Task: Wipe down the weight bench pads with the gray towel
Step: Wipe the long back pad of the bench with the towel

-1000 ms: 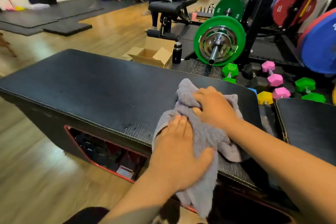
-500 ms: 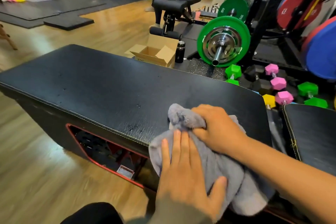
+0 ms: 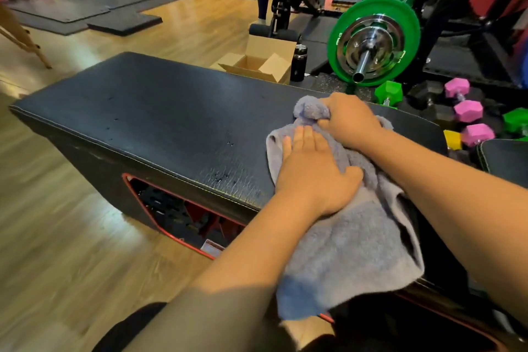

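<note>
Both hands on gray towel [image 3: 343, 237]. Head view: left hand [image 3: 314, 177] pressed flat, fingers spread; right hand [image 3: 350, 120] clenched on a bunched end. Towel lies at the right end of the bench pad [image 3: 143, 111], half draped over the near edge. Risk: hanging weight drags it off; left stretch likely left unwiped.

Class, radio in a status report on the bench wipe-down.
Left hand flat on gray terry towel. Right hand gripping bunched end. Towel on black padded bench top, draping over near edge. Nothing obstructing.

A gym: barbell plates [image 3: 374, 40], dumbbells [image 3: 468, 110], padded bench [image 3: 148, 111].
</note>
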### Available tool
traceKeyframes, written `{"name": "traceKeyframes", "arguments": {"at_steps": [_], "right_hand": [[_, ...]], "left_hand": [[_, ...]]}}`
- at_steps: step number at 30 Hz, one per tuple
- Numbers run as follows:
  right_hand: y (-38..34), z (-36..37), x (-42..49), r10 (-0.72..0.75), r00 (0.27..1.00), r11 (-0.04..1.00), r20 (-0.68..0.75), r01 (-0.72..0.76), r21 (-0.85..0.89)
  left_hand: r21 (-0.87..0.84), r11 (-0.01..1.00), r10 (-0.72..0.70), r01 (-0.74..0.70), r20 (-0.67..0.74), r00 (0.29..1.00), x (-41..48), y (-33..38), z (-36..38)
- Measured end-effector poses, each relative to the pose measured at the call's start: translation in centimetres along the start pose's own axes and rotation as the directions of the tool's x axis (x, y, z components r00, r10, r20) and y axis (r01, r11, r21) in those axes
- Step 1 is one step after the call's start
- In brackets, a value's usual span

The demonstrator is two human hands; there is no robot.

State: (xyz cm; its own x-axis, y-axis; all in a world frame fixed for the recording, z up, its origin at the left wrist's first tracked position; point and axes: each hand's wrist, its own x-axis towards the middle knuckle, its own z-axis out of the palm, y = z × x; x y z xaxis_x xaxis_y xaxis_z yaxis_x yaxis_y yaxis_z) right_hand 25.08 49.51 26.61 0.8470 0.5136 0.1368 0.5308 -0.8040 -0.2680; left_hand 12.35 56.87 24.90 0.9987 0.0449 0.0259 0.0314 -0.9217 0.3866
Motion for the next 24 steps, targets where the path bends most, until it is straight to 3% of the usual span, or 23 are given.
{"name": "traceKeyframes", "arguments": {"at_steps": [2,5,8,13,18,24], "right_hand": [[-1.7,-0.3,-3.0,-0.033,0.998,0.999,0.045,0.032,0.039],[-4.6,-0.8,-8.5,-0.159,0.982,0.979,0.097,0.144,0.147],[-5.5,-0.5,-10.4,-0.238,0.961,0.943,0.143,0.194,0.269],[-3.5,0.6,-5.3,-0.093,0.996,0.989,0.005,0.092,0.116],[-0.7,1.0,2.0,0.017,0.996,0.994,-0.091,-0.007,0.108],[0.5,0.8,6.1,0.103,0.989,0.982,-0.103,-0.084,0.169]], "left_hand": [[-0.024,0.999,0.040,-0.041,-0.067,0.997,-4.4,-0.1,0.6],[0.095,0.993,0.085,-0.073,-0.133,0.987,-10.0,-0.4,1.9],[0.050,0.997,0.066,-0.056,-0.209,0.976,-11.2,-0.1,3.2],[0.105,0.994,0.007,0.001,-0.081,0.997,-6.4,0.6,0.8],[0.011,0.999,-0.035,0.036,-0.012,0.999,2.7,-0.3,0.1],[-0.043,0.999,0.007,-0.011,-0.096,0.995,7.3,-2.1,-0.2]]}}
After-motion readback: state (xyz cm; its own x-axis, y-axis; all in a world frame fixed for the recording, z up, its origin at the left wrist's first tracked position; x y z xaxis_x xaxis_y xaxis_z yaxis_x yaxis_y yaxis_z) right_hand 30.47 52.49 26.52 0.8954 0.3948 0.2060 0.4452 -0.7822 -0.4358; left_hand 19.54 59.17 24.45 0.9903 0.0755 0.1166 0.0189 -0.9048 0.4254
